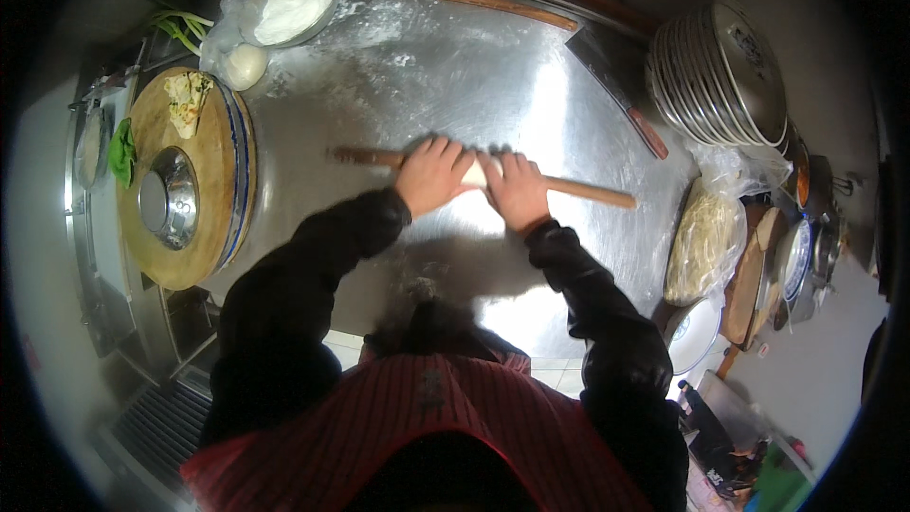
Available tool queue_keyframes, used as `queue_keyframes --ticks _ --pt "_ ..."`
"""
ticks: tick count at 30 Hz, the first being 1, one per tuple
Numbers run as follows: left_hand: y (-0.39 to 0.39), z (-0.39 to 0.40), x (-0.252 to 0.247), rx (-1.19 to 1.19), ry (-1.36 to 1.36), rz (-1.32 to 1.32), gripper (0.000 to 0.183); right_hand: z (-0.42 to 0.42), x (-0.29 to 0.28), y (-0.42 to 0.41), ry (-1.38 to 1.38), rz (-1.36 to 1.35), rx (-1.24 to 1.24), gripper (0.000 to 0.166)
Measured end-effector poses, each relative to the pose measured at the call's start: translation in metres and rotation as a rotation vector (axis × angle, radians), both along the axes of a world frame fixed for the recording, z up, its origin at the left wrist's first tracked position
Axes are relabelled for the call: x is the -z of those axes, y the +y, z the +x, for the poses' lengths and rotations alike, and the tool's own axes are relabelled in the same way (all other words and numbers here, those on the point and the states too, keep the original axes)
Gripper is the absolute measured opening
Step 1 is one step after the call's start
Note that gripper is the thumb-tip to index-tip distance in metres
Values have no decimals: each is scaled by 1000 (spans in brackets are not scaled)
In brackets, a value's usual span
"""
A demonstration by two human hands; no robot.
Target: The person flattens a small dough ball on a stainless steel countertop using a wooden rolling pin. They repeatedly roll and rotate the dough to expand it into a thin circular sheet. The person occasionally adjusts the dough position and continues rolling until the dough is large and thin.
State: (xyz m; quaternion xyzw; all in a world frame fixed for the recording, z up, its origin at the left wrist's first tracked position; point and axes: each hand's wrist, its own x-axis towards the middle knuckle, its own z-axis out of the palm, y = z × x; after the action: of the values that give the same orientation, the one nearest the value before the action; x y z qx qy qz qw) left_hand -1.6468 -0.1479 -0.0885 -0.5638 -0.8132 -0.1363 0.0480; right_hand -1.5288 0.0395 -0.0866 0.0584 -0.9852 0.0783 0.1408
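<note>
Both of my hands rest close together over a wooden rolling pin (591, 191), which lies at a slight slant across the steel worktop (455, 92). My left hand (434, 176) curls over the pin from the left side. Its fingers point away from me. My right hand (519, 188) grips just to the right of it. Pale dough (475, 173) shows between the two hands at the pin's middle; whether it is wrapped around the pin or lies under it I cannot tell. The pin's ends stick out on both sides.
Flour fills a bowl (297, 3) beside a dough ball (245, 67). A round chopping board (153, 267) at left carries flatbread (188, 101) and a metal bowl (176, 192). At right are a cleaver (604, 71), stacked plates (753, 78) and bagged noodle-like food (700, 249).
</note>
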Motion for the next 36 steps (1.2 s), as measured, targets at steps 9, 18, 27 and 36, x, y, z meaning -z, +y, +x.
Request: queue_keyframes --ticks 9,18,27,36 --pt "-62 84 2 -27 -92 -91 61 79 -18 -49 -90 -85 -161 61" --pt "-31 -4 1 -163 -138 108 52 18 -12 20 -126 -136 -95 68" --pt "-181 132 -2 -309 -251 -125 58 154 -6 29 -105 -17 168 47" --pt "-243 216 7 -192 -427 -124 41 283 -21 -22 -309 -11 239 36"
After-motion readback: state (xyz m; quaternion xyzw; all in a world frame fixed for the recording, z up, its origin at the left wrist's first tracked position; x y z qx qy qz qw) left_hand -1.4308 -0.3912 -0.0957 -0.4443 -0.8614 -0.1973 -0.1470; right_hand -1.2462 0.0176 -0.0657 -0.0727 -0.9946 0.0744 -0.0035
